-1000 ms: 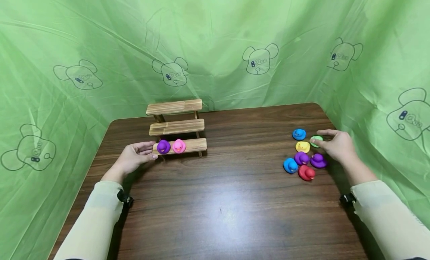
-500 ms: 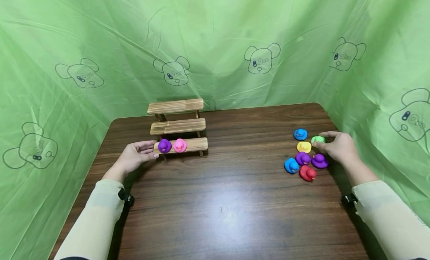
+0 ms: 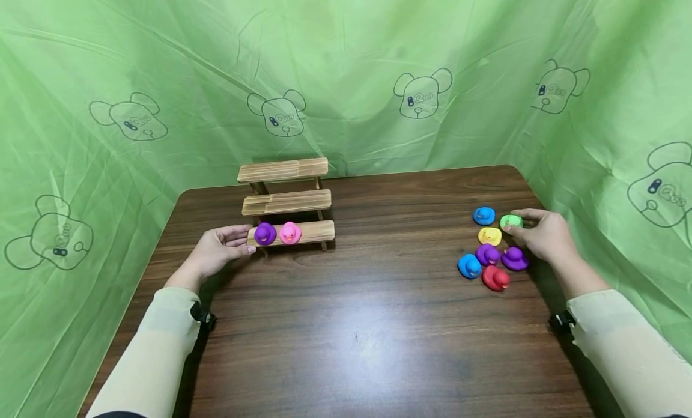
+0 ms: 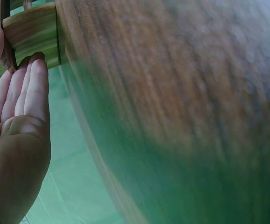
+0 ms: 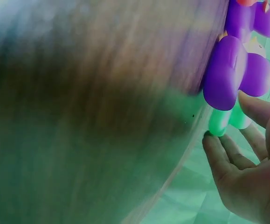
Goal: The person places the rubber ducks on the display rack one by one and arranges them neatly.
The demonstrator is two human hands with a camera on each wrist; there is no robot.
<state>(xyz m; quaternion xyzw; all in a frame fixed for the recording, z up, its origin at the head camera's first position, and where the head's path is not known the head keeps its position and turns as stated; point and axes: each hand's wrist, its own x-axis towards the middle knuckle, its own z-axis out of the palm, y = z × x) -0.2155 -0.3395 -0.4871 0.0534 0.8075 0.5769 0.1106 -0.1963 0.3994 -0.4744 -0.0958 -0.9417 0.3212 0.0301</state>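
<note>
Duck: the green duck (image 3: pixel 513 219) is at the right side of the brown table (image 3: pixel 335 322), near the far edge. I can't tell if it is up off the wood.
Right hand: the right hand (image 3: pixel 547 236) pinches the green duck, with the thumb on the near side and the fingers behind.
Duck friends: a yellow duck (image 3: pixel 489 237) is just beside it. A blue duck (image 3: pixel 483 215) is behind the yellow one. Nearer are two purple ducks (image 3: pixel 488 255), a red duck (image 3: pixel 494 279) and a second blue duck (image 3: pixel 468 266).
Stand: the wooden stand (image 3: pixel 286 202) has three steps and is on the left, by the far edge.
Low step: a dark purple duck (image 3: pixel 265 233) and a pink duck (image 3: pixel 290 233) sit side by side there.
Left hand: the left hand (image 3: pixel 211 253) holds the left end of the low step, thumb in front, fingers nearly straight behind.
Cloth: green cloth (image 3: pixel 351 45) with animal faces hangs all around.
</note>
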